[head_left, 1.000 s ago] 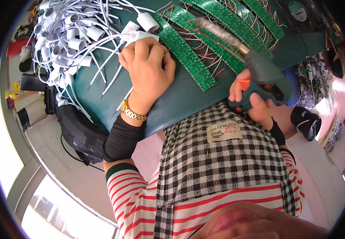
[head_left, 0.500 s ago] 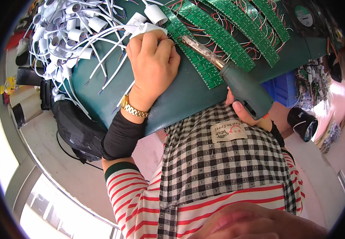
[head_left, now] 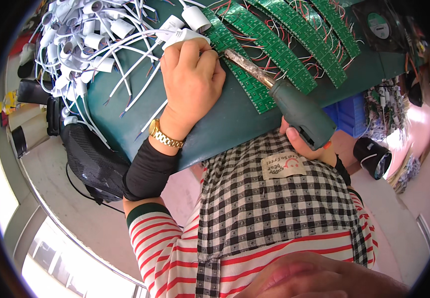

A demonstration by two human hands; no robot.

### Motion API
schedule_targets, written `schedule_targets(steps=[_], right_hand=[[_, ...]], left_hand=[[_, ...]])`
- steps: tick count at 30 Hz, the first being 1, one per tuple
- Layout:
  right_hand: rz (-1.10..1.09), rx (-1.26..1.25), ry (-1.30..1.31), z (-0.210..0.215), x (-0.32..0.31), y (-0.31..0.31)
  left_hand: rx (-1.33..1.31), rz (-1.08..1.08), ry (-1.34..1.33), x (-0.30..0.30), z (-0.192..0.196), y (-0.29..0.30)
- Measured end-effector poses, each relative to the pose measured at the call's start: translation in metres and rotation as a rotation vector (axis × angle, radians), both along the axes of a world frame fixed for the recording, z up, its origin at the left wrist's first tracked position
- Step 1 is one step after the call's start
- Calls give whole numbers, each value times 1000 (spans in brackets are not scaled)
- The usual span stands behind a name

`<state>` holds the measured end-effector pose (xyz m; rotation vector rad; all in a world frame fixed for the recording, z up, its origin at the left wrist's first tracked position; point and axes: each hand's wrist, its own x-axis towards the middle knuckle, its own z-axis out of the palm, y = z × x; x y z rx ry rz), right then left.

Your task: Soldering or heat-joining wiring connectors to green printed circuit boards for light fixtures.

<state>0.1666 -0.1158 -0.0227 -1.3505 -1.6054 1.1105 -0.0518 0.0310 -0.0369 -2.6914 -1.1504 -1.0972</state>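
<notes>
A soldering iron (head_left: 302, 111) with a thick dark green handle is in my right hand (head_left: 302, 142), whose fingers wrap round the lower handle and are partly hidden behind it. Its scorched metal tip points up and left, close to the fingertips of my left hand (head_left: 192, 84). That left hand is closed in a pinch at the left edge of the nearest green circuit board strip (head_left: 247, 82). What the pinch holds is hidden by the fingers. Just beyond the knuckles lies a white lamp socket (head_left: 182, 36) with its cable.
Many white lamp sockets with cables (head_left: 96, 42) are heaped at the far left of the green table mat (head_left: 215, 121). More board strips (head_left: 294, 47) with red and white wires lie at the back. A blue crate (head_left: 351, 111) and a black mesh bag (head_left: 93, 151) flank the table.
The iron's tip has moved slightly down and left, nearer my left fingertips. My left hand stays pinched at almost the same spot; the whole view has shifted a little.
</notes>
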Motion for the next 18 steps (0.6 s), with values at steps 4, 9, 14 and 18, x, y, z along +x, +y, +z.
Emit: schedule_targets(steps=[4, 9, 14, 18], right_hand=[[77, -81, 6, -3, 5, -3], [105, -65, 284, -1, 8, -4], [106, -21, 237, -11, 8, -9], [78, -44, 193, -16, 9, -14]], left_hand=[[-30, 19, 8, 0, 3, -3], [-30, 20, -10, 0, 0, -1], [-20, 19, -6, 1, 3, -2], [-26, 27, 2, 1, 2, -2]])
